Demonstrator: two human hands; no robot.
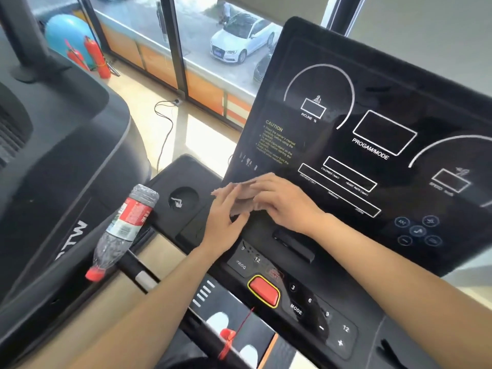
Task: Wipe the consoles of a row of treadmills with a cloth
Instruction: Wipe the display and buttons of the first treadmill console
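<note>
A small, limp brown cloth (241, 194) sits bunched between both hands at the lower left corner of the glossy black treadmill console (372, 83) — the left hand (226, 222) pinching its near edge, the right hand (282, 201) curled over its top. Light and soft, it looks best gathered into a flat pad under the fingers. Beside them, the round black cup holder (191, 194) holds a small pale scrap (177, 202); a crushed clear plastic bottle (122, 227) with red label and cap, lying just left of it, appears empty.

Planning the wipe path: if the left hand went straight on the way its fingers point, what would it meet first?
Likely the console panel, near its yellow caution text; the left hand holds the cloth against it. Depth is uncertain.
</note>
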